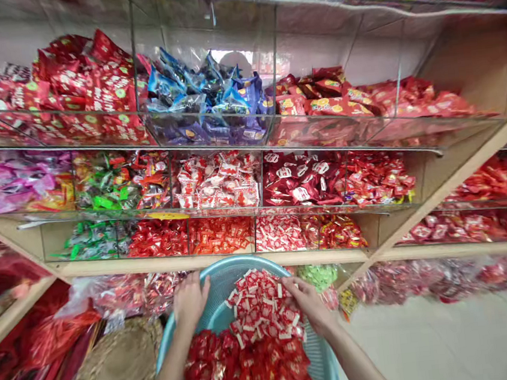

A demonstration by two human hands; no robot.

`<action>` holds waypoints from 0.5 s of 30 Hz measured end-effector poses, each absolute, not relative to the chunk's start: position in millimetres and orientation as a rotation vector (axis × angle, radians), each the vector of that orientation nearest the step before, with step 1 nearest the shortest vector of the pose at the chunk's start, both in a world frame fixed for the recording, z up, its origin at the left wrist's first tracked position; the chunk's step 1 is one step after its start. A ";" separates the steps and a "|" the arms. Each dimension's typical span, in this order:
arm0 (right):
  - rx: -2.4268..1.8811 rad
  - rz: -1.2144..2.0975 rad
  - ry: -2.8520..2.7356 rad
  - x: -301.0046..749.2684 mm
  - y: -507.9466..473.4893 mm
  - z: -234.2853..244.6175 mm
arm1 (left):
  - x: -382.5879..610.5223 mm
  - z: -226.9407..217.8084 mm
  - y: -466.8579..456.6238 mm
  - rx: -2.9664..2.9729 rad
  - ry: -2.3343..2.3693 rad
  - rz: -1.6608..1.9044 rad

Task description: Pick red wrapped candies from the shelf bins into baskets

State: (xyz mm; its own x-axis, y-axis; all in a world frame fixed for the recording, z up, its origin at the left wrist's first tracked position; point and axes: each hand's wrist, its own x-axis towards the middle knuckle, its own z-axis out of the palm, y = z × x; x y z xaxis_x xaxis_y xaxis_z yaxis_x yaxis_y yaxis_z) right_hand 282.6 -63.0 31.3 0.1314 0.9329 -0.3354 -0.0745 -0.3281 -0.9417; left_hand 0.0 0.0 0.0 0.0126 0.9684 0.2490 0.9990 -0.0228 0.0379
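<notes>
A round light-blue plastic basket [239, 263] is low in front of me. In its far right part lies a heap of small candies in red-and-white wrappers [263, 304]. Nearer to me are larger candies in shiny red wrappers [249, 372]. My left hand [190, 302] is closed over the left rim, its thumb towards the inside. Over the right rim is my right hand [310, 306], its bent fingers reaching inward beside the red-and-white candies. Its fingertips are partly hidden.
Clear-fronted shelves [211, 131] of wrapped sweets rise ahead, with a wooden ledge [121, 266] below them. Bagged sweets [124, 294] lie underneath. A woven straw item [113, 371] is left of the basket. Pale floor tiles [450, 338] extend to the right.
</notes>
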 end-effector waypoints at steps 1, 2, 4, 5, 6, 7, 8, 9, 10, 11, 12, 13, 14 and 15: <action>-1.447 1.401 -0.855 283.9 -62.7 29.6 | 0.0 -0.4 -0.6 -2.123 -2.089 -0.313; -1.425 1.413 -0.849 285.3 -62.2 28.2 | 0.0 -0.8 -1.0 -2.122 -2.091 -0.317; -1.406 1.364 -0.902 288.3 -60.1 26.9 | -0.1 -1.5 -1.7 -2.119 -2.093 -0.325; -1.399 1.299 -0.963 289.9 -58.3 27.1 | -0.1 -1.7 -1.9 -2.118 -2.092 -0.330; -1.403 1.203 -1.045 291.4 -55.9 28.0 | -0.2 -1.9 -1.9 -2.116 -2.089 -0.335; -1.418 1.085 -1.143 292.8 -53.1 29.1 | -0.1 -1.9 -2.0 -2.112 -2.086 -0.338; -1.444 0.956 -1.247 293.8 -50.0 30.4 | -0.1 -1.8 -2.0 -2.109 -2.083 -0.340; -1.477 0.827 -1.349 294.5 -46.8 31.3 | -0.1 -1.5 -2.0 -2.107 -2.078 -0.342; -1.512 0.707 -1.440 294.8 -43.7 31.7 | 0.0 -1.2 -2.1 -2.104 -2.075 -0.343; -1.544 0.603 -1.520 294.5 -40.8 31.4 | 0.0 -0.7 -2.2 -2.103 -2.074 -0.343; -1.572 0.518 -1.591 293.9 -38.4 30.2 | 0.1 -0.3 -2.4 -2.102 -2.074 -0.342; -1.596 0.452 -1.657 292.9 -36.7 28.4 | 0.1 0.3 -2.6 -2.101 -2.077 -0.340; -1.617 0.401 -1.714 291.6 -35.9 26.0 | 0.0 0.7 -2.9 -2.100 -2.079 -0.338; -1.637 0.363 -1.764 290.2 -35.9 23.4 | -0.1 1.2 -3.1 -2.100 -2.081 -0.336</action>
